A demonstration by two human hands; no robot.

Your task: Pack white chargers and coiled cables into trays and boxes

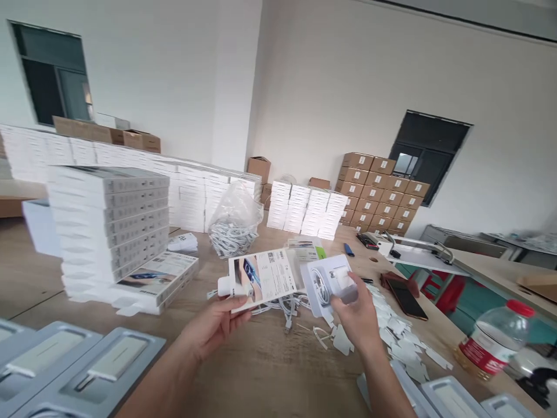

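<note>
My left hand (217,325) grips the lower left corner of a white printed box (274,276), which is tilted toward the camera. My right hand (357,310) holds a pale tray (333,281) with a coiled white cable and a small white part in it, thumb and fingers on its right side. The tray's left edge is beside the box's right end. Loose white cables (287,307) lie on the table below both. At the lower left are grey-blue trays (115,363) holding flat white devices.
Stacked white boxes (134,226) stand left. A plastic bag of cables (235,232) is behind the hands. Paper scraps (395,337), a phone (407,299) and a red-capped bottle (494,342) are right. More trays (452,400) sit lower right. Brown cartons (376,191) are stacked by the wall.
</note>
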